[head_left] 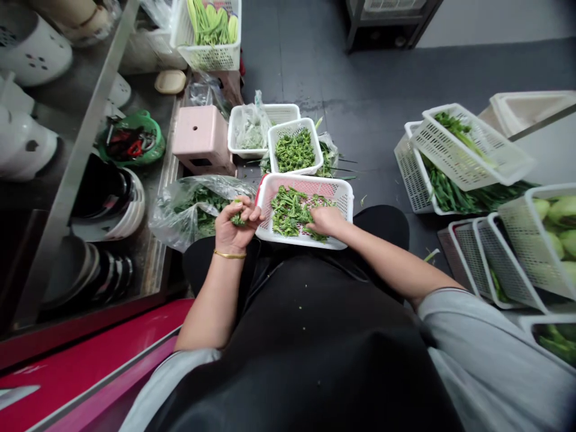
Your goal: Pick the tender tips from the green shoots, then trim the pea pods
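A white plastic basket (338, 191) stands in front of my lap with cut green leafy stems (287, 210) spread in it. My right hand (327, 221) reaches into the basket, fingers down among the greens; its fingertips are hidden. Left of the basket, my left hand (234, 223) is raised palm up with curled fingers around a small bunch of greens (237, 219). A clear plastic bag (173, 207) of dark leafy greens lies beyond that hand. Just behind the basket sits a smaller white basket (317, 157) full of similar cut greens.
A pink stool (200, 135) and a shelf edge (168, 174) with stacked bowls stand on the left. White crates (468, 165) of vegetables crowd the right. Another crate (211, 59) with long green vegetables is at the upper left, above the grey tiled floor (310, 66).
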Tool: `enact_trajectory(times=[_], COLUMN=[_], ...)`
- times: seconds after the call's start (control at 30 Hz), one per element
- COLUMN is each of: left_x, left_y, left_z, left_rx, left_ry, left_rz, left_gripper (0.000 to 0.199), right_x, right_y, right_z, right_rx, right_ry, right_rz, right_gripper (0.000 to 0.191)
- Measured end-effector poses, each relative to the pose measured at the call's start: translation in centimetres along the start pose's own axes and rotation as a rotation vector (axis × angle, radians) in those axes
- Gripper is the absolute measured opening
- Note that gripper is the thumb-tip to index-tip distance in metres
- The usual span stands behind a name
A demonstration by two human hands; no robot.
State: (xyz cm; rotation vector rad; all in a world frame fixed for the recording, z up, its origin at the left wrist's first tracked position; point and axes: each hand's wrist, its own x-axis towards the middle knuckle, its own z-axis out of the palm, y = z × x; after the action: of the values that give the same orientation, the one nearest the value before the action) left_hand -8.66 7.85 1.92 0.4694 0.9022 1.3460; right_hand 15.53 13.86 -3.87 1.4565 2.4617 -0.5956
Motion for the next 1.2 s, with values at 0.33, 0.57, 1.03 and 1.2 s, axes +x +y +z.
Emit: enact_trajectory(times=[0.33,0.57,1.03,1.2], left_x=[1.1,1.6,-1.4,-0.9], left_y=[-3.7,-5.5,-2.4,-3.3], left_z=[2.2,4.1,2.6,1.4], left_rx=[0.349,1.03,0.578,0.176], left_ry=[-0.1,-0.29,0.056,-0.064], left_rz=[-0.13,0.068,0.552,0.13], left_gripper=[0.017,0.03,0.02,0.028], right_x=[0.9,-2.7,-4.3,-5.4], right_y=[2.9,-1.5,-1.4,-0.6], right_z=[-4.2,-5.5,-3.8,-4.4], right_rx=[0.958,1.14,1.249,0.865], right_ry=[-0.016,-0.062,-0.01,-0.044], right_rz=[0.05,-0.166,-0.051,-0.182], right_gripper=[0.026,0.027,0.025,0.025])
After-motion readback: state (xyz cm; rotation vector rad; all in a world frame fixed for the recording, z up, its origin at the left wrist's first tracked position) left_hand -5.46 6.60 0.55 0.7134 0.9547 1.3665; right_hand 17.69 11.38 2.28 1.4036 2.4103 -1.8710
